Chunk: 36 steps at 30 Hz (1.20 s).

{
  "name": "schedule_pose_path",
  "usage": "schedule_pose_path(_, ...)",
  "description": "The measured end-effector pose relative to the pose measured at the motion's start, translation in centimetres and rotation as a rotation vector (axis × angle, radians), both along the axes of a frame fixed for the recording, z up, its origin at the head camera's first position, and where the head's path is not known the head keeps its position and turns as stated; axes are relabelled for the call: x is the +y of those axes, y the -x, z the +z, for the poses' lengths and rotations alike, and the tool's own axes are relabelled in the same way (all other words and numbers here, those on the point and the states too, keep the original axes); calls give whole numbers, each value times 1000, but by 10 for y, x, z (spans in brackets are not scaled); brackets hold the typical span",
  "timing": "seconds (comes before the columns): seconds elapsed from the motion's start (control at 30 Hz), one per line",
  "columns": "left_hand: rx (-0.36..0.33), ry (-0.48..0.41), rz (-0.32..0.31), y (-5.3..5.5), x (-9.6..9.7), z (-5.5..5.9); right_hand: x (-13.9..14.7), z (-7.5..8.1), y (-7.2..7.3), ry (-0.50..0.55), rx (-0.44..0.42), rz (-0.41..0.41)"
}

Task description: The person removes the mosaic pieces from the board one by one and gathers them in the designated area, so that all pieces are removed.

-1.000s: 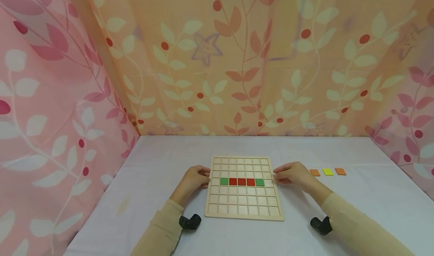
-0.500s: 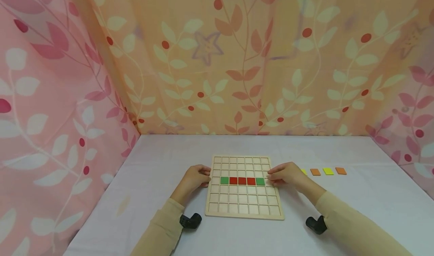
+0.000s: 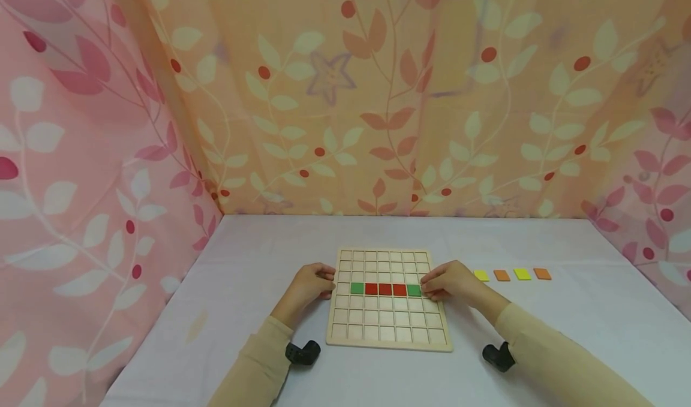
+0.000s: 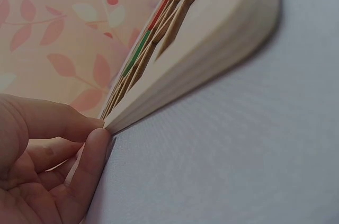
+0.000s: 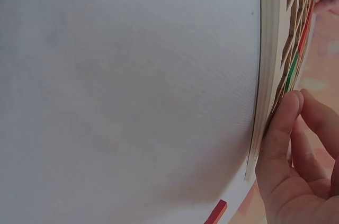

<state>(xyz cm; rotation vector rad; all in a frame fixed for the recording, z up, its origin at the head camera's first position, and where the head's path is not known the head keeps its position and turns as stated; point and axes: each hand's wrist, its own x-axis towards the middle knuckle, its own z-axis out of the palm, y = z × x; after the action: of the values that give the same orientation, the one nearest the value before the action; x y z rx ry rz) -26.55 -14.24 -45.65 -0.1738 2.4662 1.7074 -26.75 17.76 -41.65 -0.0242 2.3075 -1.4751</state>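
Note:
A square wooden grid board (image 3: 388, 342) lies on the table. Its fourth row holds a green tile (image 3: 357, 288), several red tiles (image 3: 385, 289) side by side, and a second green tile (image 3: 413, 290) at the right. My left hand (image 3: 309, 284) holds the board's left edge between thumb and finger, as the left wrist view shows. Over the right part of that row, my right hand (image 3: 452, 282) has its fingertips beside the right green tile. In the right wrist view its thumb (image 5: 286, 110) and forefinger meet; I cannot tell whether a tile is between them.
To the right of the board, a yellow tile (image 3: 481, 276), an orange tile (image 3: 502, 275), another yellow tile (image 3: 522, 274) and another orange tile (image 3: 542, 274) lie in a row on the white-covered table (image 3: 270, 239). Patterned curtains (image 3: 329, 125) stand behind and at both sides.
My right hand has moved left from beside the board's right edge to the right green tile, uncovering a yellow tile on the table. The left hand and the board have stayed put.

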Motion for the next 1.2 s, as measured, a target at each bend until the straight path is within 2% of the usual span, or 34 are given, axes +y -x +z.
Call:
schedule_pose_path(0.6, -13, -6, -8, 1, 0, -1, -4, -3, 6, -78, -32, 6)
schedule_pose_path(0.83, -14, -16, -16, 0, -1, 0, -5, -4, 7, -67, -37, 3)
schedule_pose_path(1.03, -13, -12, -16, 0, -1, 0, -5, -4, 5, -30, -47, -27)
schedule_pose_path(1.2, -21, -6, -5, 1, -1, -1, -9, -4, 4, -50, -44, -77)
